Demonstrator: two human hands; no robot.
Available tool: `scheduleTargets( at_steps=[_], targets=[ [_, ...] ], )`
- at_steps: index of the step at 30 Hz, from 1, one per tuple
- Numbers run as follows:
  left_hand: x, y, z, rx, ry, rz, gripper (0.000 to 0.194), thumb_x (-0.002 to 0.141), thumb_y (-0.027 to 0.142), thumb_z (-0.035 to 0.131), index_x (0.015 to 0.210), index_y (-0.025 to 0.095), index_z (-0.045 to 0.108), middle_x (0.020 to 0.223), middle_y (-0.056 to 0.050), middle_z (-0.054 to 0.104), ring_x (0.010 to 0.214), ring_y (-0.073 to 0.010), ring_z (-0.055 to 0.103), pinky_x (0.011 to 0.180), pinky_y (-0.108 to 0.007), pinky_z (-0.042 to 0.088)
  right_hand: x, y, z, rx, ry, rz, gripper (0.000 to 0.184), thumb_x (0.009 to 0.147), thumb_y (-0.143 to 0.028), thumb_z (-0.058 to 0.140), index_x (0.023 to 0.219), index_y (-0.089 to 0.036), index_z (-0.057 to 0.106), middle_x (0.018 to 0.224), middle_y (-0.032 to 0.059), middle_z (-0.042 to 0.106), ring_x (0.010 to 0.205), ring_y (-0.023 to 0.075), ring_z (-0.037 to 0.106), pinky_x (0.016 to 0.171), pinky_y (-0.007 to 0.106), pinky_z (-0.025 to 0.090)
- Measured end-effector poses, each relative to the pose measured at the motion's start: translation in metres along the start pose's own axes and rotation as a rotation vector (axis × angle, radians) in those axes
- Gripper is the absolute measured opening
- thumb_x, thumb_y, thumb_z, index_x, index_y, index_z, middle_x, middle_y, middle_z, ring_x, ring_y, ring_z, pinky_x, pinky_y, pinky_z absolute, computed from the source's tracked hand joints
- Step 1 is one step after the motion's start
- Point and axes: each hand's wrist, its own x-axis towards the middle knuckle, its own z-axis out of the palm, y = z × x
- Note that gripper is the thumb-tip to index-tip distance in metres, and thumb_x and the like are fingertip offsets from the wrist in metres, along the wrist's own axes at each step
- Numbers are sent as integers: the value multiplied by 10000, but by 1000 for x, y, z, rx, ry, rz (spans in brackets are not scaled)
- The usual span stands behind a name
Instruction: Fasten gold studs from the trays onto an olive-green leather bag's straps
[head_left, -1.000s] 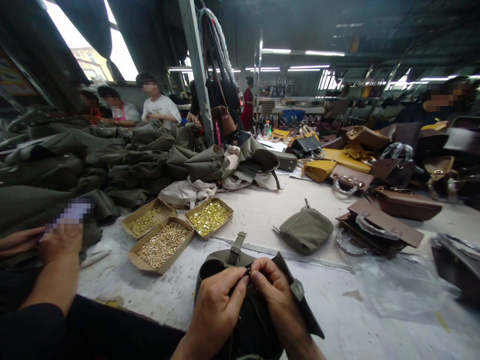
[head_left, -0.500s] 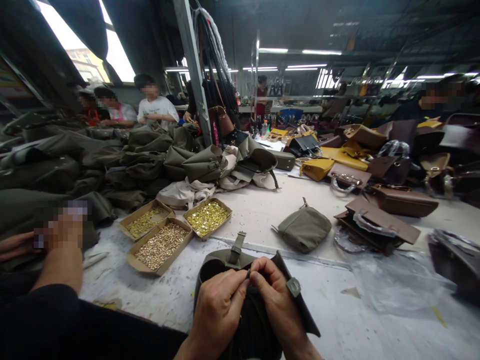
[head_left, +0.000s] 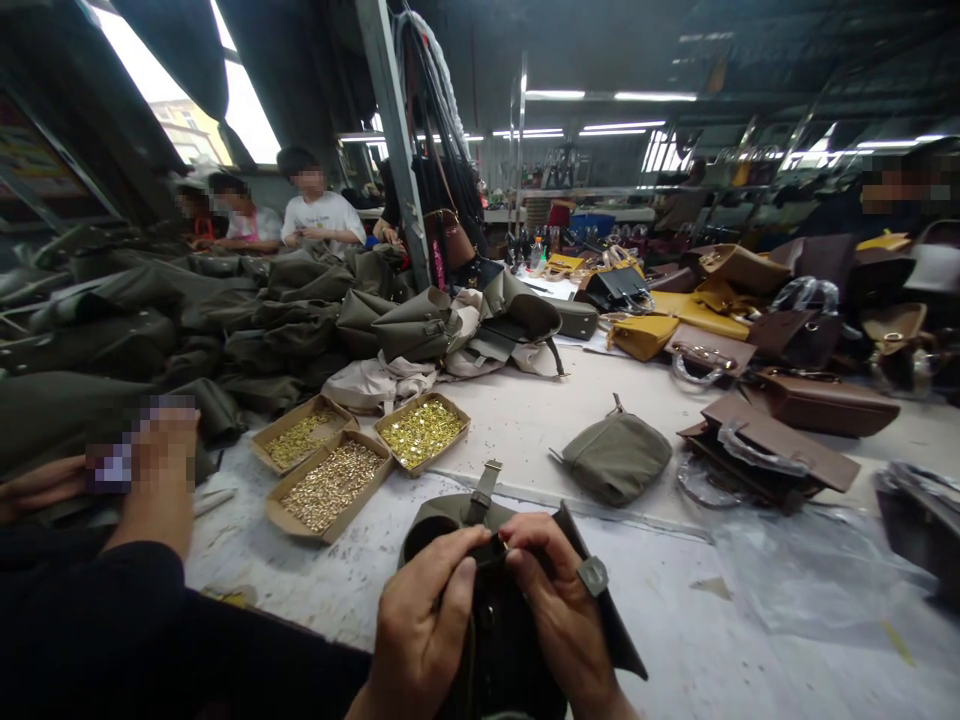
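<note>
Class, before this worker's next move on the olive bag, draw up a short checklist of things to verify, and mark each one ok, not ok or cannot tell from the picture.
1. Both hands on the work: left hand and right hand both grip the olive bag at its opening. Ok.
2. Small part pinched between the fingertips: hidden by the fingers. Cannot tell.
3. Strap with buckle free of the hands: it stands clear behind them. Ok.
4. Hardware supply within sight: three cardboard trays of brass fittings sit to the left, filled. Ok.
5. Neighbour's arm clear of the bag: it is apart, far left. Ok.
</note>
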Motion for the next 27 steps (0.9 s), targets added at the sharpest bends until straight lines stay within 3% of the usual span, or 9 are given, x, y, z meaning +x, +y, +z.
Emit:
scheduleTargets(
  at_steps=[2, 4, 7, 9, 14, 18, 20, 23, 27],
  targets=[
    [0, -5, -2, 46, 115, -78, 290, 1016, 154, 508, 1253, 243, 651, 1193, -20, 743, 1106, -132, 718, 984, -209, 581, -4, -3, 0, -25, -57, -19, 128, 1066, -333, 585, 1035, -279, 696, 1073, 18, 716, 1016, 187, 672, 891, 274, 519],
    [4, -13, -5, 133, 160, -71, 298, 993, 141, 516, 1256, 218, 635, 1239, -56, 700, 1160, -170, 684, 1015, -274, 577, -8, -7, -2, -116, -215, -68, 143, 1088, -308, 535, 1061, -280, 673, 1038, 12, 735, 1036, 190, 688, 945, 293, 502],
    [14, -23, -12, 271, 73, -22, 394, 916, 59, 489, 1259, 204, 620, 1281, -78, 668, 1246, -210, 627, 1101, -372, 532, -12, -11, -2, -307, -481, -114, 94, 1079, -311, 552, 1055, -269, 632, 974, -2, 731, 922, 176, 690, 860, 275, 487],
    [22, -28, -18, 321, -33, -5, 465, 860, 22, 477, 1267, 200, 612, 1286, -79, 669, 1277, -223, 600, 1132, -409, 508, -11, -13, 0, -415, -543, -109, 106, 1075, -334, 553, 1030, -255, 607, 924, -5, 700, 826, 163, 656, 751, 260, 454],
    [36, -34, -27, 443, -302, 20, 478, 816, 20, 500, 1245, 183, 632, 1311, -107, 674, 1340, -290, 544, 1169, -520, 446, -2, -9, 6, -449, -519, -20, 177, 1080, -328, 494, 942, -232, 550, 836, -18, 604, 755, 146, 576, 678, 257, 377],
    [48, -30, -20, 599, -689, -126, 376, 721, -10, 516, 1005, 174, 679, 1059, -101, 737, 1062, -297, 688, 950, -457, 570, 1, -5, 9, -368, -475, 73, 177, 1065, -325, 500, 926, -225, 546, 806, -22, 578, 735, 145, 550, 661, 256, 364],
    [55, -26, -13, 720, -811, -177, 342, 722, -13, 517, 976, 158, 670, 988, -113, 743, 958, -305, 727, 841, -428, 597, 1, -3, 9, -355, -435, 107, 184, 1065, -347, 513, 937, -225, 561, 820, -17, 592, 768, 154, 563, 697, 258, 385],
    [64, -23, -7, 802, -864, -159, 238, 803, 55, 565, 1010, 127, 660, 977, -142, 746, 915, -340, 753, 774, -434, 609, 4, 1, 4, -274, -379, 171, 219, 1067, -396, 524, 940, -225, 576, 841, -9, 624, 792, 164, 579, 727, 264, 410],
    [68, -32, -9, 753, -808, -58, 86, 912, 154, 594, 976, 143, 651, 948, -111, 745, 885, -332, 758, 765, -438, 613, 5, 11, -6, -74, -249, 262, 279, 1052, -490, 557, 951, -230, 574, 835, -9, 635, 822, 179, 611, 767, 279, 447]
  ],
)
